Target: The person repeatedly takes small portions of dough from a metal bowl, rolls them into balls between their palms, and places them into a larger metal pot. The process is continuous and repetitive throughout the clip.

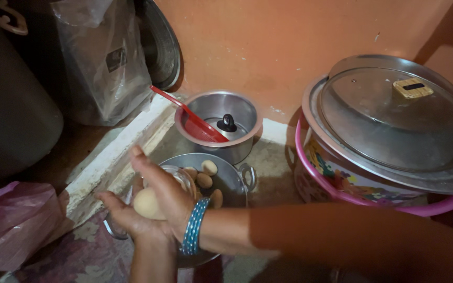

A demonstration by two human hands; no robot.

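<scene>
A pale round ball (146,204), like a small potato, sits between my two palms. My left hand (119,214) comes up from the bottom edge and cups it from below. My right hand (164,189), with blue bangles (193,226) on the wrist, reaches in from the right and presses on it with the fingers stretched out. Both hands hover over a shallow steel pot (234,181) with loop handles. In the pot lie several similar brownish pieces (204,180) and a glass bowl (184,175), mostly hidden behind my right hand.
Behind stands a smaller steel pot (239,112) holding a red ladle (195,123) and a black-knobbed lid. At right a pink flowered basin (342,181) carries big steel lids (389,115). A dark barrel (6,105), a plastic sack (106,63) and a pink bag (11,220) crowd the left; an orange wall closes the back.
</scene>
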